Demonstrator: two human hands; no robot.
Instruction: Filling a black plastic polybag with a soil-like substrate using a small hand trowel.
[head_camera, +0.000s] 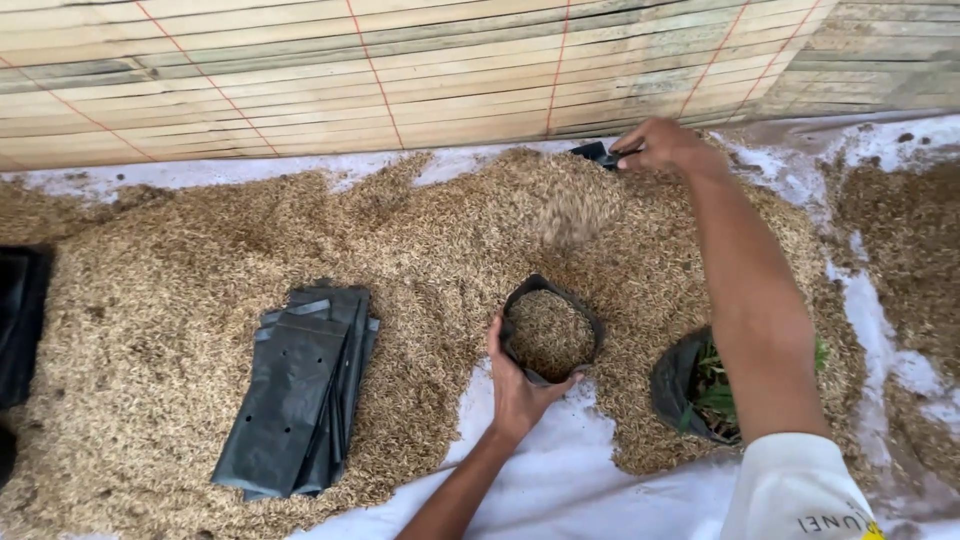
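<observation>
Left hand (518, 385) clamped on rim of small black grow bag (549, 333), near sheet's front edge, nearly full of husk. Right hand (664, 145) closed on dark scoop (594, 152) near back edge. Risk: soft rim folds, bag tips, husk (150, 330) spills onto white sheet (560, 480); reaching forearm could knock seedling bag (690, 390) just beside.

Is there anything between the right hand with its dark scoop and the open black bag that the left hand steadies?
Nothing visible. The right hand holds a dark scoop up the husk pile; only loose husk lies between it and the open bag, which the left hand grips at its rim.
</observation>
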